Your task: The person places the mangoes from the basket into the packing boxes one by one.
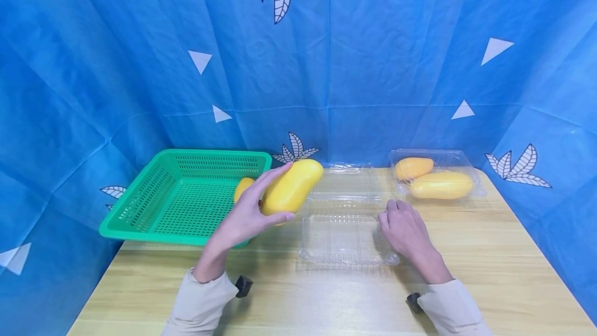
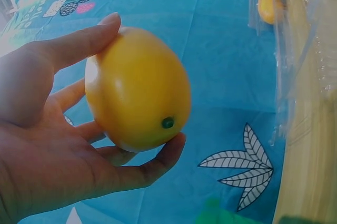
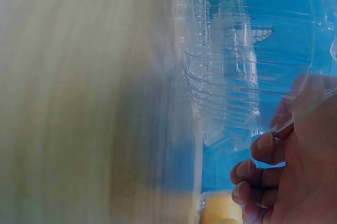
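A blue curtain (image 1: 354,71) with white leaf and triangle prints hangs around the far side of the wooden table (image 1: 289,294). With 12 o'clock at the far edge, the green basket (image 1: 191,206) sits at about 10. The open box (image 1: 345,235), clear plastic, lies near the middle, its lid (image 1: 347,183) swung out toward 12. At its 2 stands the other box (image 1: 448,159), also clear.

The left hand (image 1: 244,219) holds the mango (image 1: 292,186) raised between basket and open box, thumb on one side, spread fingers curled round the other. At the open box's 3, the right hand (image 1: 404,227) pinches the clear edge between thumb and forefinger, the remaining fingers curled.

The other box contains a long fruit (image 1: 440,185), with a shorter orange one (image 1: 414,168) at its 10. In the basket, at 3, shows a partly hidden fruit (image 1: 242,189). A green nub (image 2: 167,123) dots the mango's end.
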Tool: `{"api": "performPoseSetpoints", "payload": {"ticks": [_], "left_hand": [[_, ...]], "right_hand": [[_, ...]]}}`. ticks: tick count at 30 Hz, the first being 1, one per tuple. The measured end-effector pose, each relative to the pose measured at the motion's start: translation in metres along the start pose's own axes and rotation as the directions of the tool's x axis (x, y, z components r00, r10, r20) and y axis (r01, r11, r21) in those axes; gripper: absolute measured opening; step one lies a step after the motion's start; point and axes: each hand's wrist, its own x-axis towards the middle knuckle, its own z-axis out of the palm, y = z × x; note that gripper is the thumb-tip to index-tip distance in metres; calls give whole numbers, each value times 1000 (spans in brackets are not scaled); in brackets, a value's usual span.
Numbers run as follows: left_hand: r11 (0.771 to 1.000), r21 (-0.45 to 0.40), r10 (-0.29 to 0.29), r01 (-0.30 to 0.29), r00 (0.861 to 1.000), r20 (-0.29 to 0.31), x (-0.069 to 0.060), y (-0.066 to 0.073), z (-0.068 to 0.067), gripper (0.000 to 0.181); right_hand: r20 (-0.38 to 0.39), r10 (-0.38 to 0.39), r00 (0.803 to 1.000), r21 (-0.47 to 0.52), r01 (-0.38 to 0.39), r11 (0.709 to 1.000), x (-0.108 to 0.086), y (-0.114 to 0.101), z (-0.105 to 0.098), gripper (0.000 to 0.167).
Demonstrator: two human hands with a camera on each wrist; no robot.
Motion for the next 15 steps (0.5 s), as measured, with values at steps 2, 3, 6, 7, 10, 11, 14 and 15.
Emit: {"api": "performPoseSetpoints", "payload": {"ticks": [2, 3, 6, 7, 10, 11, 14, 15], "left_hand": [[1000, -13, 7, -7, 1000, 7, 1, -1, 3, 96], [1000, -18, 14, -14, 1000, 11, 2, -1, 4, 96], [1000, -16, 20, -20, 999, 25, 3, -3, 10, 96], [1000, -15, 20, -20, 999, 29, 3, -4, 12, 96], [1000, 0, 14, -14, 999, 46, 4, -5, 18, 97], [1000, 3, 11, -11, 999, 53, 5, -5, 20, 97], [1000, 9, -9, 8, 997, 80, 6, -6, 26, 98], [1000, 17, -15, 14, 996, 86, 6, -7, 28, 98]], "right_hand": [[0, 0, 1000, 3, 0, 1000, 0, 0, 0, 23], [0, 0, 1000, 4, 0, 1000, 0, 0, 0, 22], [-1, 2, 1000, 8, -2, 1000, 0, 0, 0, 22], [-1, 2, 1000, 9, -2, 1000, 0, 0, 0, 22], [-2, 1, 1000, 9, -1, 1000, 0, 0, 0, 22], [-3, 1, 1000, 9, -1, 1000, 0, 0, 0, 22], [-3, 2, 1000, 8, -2, 1000, 0, -1, 0, 22], [-3, 2, 1000, 8, -2, 1000, 0, -1, 0, 22]]}}
